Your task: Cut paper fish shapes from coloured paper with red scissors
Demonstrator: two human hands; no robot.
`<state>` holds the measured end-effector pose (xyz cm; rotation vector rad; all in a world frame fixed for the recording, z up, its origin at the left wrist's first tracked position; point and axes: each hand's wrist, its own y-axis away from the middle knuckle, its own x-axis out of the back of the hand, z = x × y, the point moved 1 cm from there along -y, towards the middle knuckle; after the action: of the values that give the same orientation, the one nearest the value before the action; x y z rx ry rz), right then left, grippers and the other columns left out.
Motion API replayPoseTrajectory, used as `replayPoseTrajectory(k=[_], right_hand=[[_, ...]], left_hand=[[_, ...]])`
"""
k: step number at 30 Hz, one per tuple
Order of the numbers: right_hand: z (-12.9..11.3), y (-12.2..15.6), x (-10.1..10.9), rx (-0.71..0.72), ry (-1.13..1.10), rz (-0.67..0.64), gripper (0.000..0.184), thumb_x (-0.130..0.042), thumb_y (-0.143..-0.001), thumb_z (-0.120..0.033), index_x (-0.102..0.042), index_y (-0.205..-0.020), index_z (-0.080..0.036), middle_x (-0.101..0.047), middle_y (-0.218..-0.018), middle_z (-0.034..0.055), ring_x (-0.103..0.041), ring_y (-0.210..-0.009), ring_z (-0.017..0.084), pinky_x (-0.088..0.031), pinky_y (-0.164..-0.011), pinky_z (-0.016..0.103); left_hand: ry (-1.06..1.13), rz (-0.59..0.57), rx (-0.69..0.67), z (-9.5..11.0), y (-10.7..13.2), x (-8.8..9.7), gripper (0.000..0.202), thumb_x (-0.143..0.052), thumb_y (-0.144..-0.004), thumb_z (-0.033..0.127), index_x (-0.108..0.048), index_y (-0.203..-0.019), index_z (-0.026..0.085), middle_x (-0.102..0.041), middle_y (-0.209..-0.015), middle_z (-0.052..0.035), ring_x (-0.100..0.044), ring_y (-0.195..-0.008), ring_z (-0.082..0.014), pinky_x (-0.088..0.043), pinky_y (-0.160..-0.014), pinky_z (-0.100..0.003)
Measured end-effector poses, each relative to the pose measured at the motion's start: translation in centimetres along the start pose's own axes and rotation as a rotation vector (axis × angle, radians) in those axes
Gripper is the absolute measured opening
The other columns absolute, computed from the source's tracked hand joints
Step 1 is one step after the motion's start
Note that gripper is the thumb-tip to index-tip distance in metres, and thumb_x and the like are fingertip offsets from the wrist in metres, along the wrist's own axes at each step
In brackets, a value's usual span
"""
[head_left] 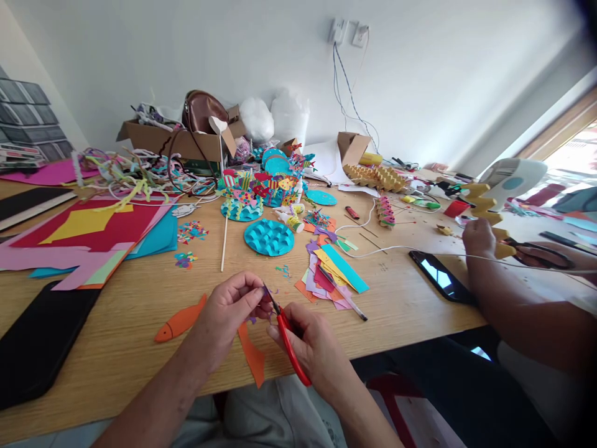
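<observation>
My right hand (310, 345) is closed round red-handled scissors (288, 341), blades pointing up and left. My left hand (232, 306) pinches a tiny purple paper scrap (263, 291) right at the blade tips, above the table's near edge. An orange paper strip (252, 358) hangs over the edge just under my hands. An orange paper fish (181, 320) lies on the wooden table (140, 292) to the left of my left hand.
Coloured paper offcuts (333, 274) and a teal paper disc (269, 237) lie beyond my hands. Stacked coloured sheets (88, 239) sit left, a black pad (40, 342) near left. A phone (441, 275) lies right, beside another person's hands (480, 239) holding yellow zigzag paper.
</observation>
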<state>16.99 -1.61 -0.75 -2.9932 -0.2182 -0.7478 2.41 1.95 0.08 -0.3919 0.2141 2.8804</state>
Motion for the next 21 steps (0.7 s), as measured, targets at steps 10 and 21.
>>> replayPoseTrajectory(k=[10, 21], right_hand=[[0.47, -0.03, 0.09, -0.002, 0.036, -0.014, 0.039, -0.055, -0.078, -0.046, -0.035, -0.057, -0.020, -0.030, -0.054, -0.0068, -0.028, -0.052, 0.009, -0.021, -0.047, 0.022], [0.70, -0.08, -0.03, -0.019, 0.025, -0.010, 0.038, -0.055, -0.078, -0.045, -0.036, -0.057, -0.020, -0.034, -0.052, -0.0065, -0.030, -0.052, 0.010, -0.023, -0.047, 0.022]], left_hand=[[-0.009, 0.019, -0.010, -0.13, -0.26, 0.23, 0.010, -0.064, -0.074, 0.026, -0.060, -0.070, 0.018, -0.065, -0.064, 0.0019, -0.061, -0.062, -0.0117, -0.048, -0.062, -0.022], [-0.026, 0.005, -0.010, -0.72, -0.18, -0.17, 0.010, -0.063, -0.075, 0.026, -0.060, -0.069, 0.018, -0.063, -0.063, 0.0026, -0.057, -0.062, -0.0102, -0.047, -0.061, -0.021]])
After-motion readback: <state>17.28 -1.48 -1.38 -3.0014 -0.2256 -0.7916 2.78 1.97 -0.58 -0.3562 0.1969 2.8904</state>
